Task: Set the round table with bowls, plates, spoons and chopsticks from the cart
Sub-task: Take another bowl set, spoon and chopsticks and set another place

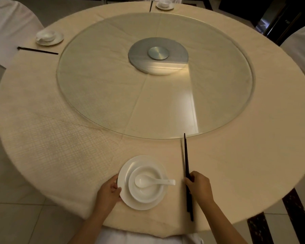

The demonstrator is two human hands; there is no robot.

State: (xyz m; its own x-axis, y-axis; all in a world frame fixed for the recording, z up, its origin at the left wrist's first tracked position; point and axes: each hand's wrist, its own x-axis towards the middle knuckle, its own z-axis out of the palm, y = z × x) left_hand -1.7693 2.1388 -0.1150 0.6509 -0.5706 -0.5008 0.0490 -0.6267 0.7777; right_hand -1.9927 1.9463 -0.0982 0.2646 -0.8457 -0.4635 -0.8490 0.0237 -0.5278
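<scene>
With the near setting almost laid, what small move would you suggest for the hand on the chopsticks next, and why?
Probably lower the right hand and let the chopsticks go. They already lie right of the plate, pointing toward the glass turntable, as at the other two settings. The bowl and spoon are in place, and the left hand steadies the plate's rim.

We note the table (236,173) in cream cloth, faint crosshatch weave at near left. Plate (125,191), bowl (148,192) and spoon (148,181): plain white. Chopsticks (187,166): black. Turntable hub (143,53): grey, brushed-silver centre. Chair covers (7,23): white.
</scene>
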